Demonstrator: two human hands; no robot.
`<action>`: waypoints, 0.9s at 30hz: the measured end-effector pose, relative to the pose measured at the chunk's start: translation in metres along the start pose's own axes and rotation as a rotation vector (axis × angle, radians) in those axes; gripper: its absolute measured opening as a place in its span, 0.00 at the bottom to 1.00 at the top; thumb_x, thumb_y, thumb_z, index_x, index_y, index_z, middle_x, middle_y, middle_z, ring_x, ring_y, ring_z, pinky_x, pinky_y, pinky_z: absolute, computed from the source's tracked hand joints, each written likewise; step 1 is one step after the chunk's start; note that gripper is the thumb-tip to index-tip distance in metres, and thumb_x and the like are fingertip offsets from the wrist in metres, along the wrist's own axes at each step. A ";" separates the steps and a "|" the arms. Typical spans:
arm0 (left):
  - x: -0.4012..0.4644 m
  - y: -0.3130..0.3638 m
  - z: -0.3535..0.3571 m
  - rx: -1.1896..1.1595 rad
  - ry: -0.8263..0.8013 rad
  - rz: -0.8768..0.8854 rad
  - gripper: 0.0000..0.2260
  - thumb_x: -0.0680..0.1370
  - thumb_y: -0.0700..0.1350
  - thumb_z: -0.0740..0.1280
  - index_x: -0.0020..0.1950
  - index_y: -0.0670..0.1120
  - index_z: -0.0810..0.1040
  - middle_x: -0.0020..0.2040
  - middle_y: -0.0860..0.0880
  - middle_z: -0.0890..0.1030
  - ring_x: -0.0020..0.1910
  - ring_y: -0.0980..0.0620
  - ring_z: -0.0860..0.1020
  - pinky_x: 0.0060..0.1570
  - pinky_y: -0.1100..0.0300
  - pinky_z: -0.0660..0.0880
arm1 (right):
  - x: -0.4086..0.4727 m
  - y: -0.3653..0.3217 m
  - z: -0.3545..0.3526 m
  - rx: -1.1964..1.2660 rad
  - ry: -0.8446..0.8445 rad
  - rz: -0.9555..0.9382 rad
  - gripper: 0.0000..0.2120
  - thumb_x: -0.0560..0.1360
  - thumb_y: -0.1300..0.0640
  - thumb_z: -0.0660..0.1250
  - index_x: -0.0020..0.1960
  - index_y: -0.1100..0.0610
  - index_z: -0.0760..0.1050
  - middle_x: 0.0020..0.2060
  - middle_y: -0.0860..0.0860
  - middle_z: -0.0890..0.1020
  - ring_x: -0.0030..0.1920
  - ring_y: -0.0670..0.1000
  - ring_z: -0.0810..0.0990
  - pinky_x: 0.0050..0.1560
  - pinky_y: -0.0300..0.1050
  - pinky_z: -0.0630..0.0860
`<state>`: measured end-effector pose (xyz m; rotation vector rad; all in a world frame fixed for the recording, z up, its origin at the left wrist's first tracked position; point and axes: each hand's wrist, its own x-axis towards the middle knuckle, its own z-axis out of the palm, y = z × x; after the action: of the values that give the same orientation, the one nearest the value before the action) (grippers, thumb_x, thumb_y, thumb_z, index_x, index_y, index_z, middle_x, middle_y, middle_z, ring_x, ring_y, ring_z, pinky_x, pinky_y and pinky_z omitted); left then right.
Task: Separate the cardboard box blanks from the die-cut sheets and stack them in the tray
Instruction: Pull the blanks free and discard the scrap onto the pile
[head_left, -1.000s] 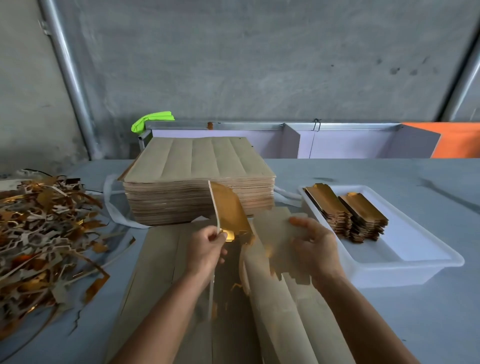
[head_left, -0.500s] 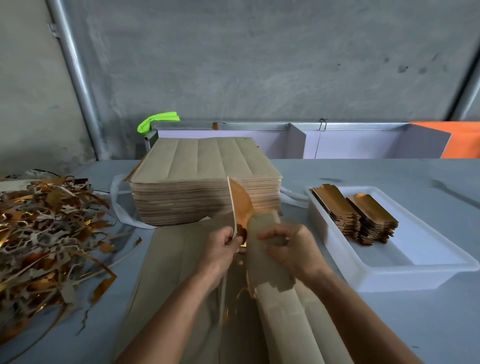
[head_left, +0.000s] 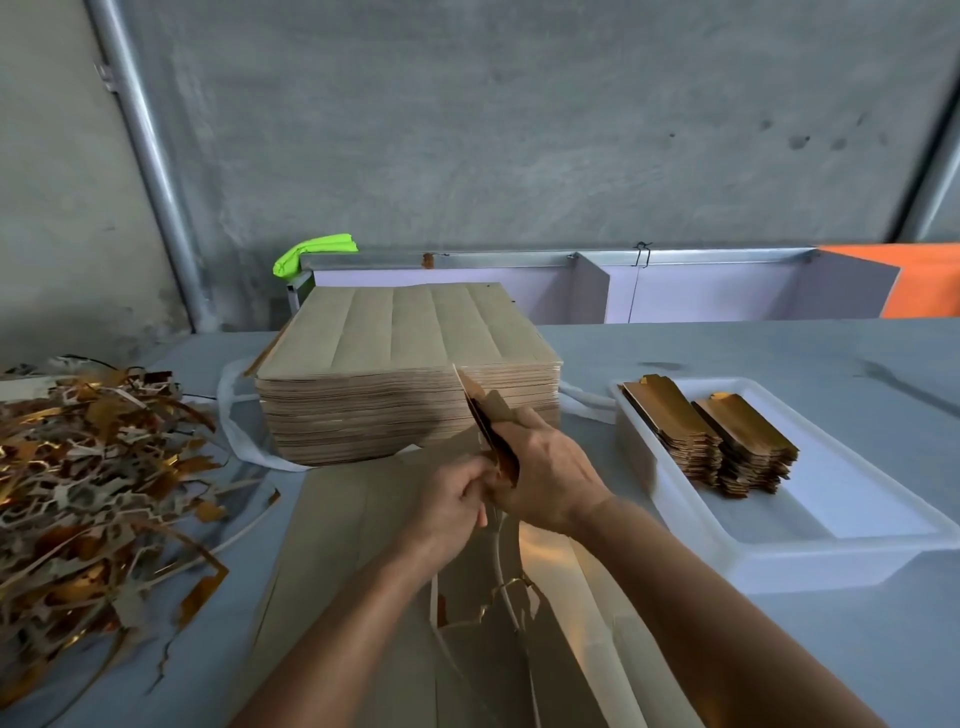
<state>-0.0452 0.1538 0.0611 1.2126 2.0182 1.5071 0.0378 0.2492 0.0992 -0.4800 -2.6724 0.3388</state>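
Observation:
A die-cut sheet (head_left: 337, 551) lies flat on the table in front of me, brown side up, with its right part torn open and gold foil showing. My left hand (head_left: 447, 506) and my right hand (head_left: 545, 475) meet above it. Both grip separated box blanks (head_left: 480, 410) that stand on edge between them, gold face to the left. A tall stack of uncut sheets (head_left: 405, 374) sits behind the hands. The white tray (head_left: 841, 545) at the right holds two piles of gold blanks (head_left: 711, 436).
A heap of gold and grey offcut strips (head_left: 88, 478) covers the table's left side. White strapping (head_left: 234, 436) lies beside the sheet stack. Behind the table run a lilac partition (head_left: 675, 291), a green cloth (head_left: 311, 252) and an orange panel (head_left: 924, 280).
My right hand has swung its blank leftward against the one in my left hand, so both hands now clasp the blanks together on edge. The torn sheet below has dropped flat.

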 end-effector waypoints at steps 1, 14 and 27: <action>0.000 0.000 -0.001 0.035 0.005 0.028 0.11 0.81 0.35 0.57 0.52 0.43 0.79 0.39 0.52 0.76 0.28 0.57 0.70 0.32 0.68 0.68 | 0.002 0.001 0.001 -0.005 -0.003 0.005 0.14 0.73 0.56 0.68 0.57 0.57 0.75 0.52 0.51 0.73 0.47 0.52 0.76 0.50 0.45 0.77; 0.005 -0.015 -0.010 0.221 0.021 0.081 0.12 0.82 0.37 0.55 0.40 0.43 0.73 0.64 0.56 0.70 0.49 0.59 0.74 0.42 0.72 0.70 | 0.016 0.022 0.005 0.059 0.147 0.384 0.05 0.75 0.56 0.66 0.49 0.56 0.78 0.41 0.52 0.78 0.41 0.53 0.78 0.42 0.47 0.78; 0.013 -0.016 -0.008 0.276 0.136 0.127 0.21 0.79 0.49 0.62 0.26 0.50 0.64 0.28 0.56 0.69 0.26 0.59 0.67 0.32 0.61 0.63 | 0.037 0.030 0.019 0.104 0.294 0.364 0.09 0.76 0.60 0.60 0.37 0.55 0.68 0.31 0.51 0.73 0.35 0.56 0.74 0.35 0.44 0.68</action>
<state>-0.0653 0.1580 0.0523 1.3997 2.3404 1.4372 0.0061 0.2875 0.0857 -0.9101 -2.2657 0.4677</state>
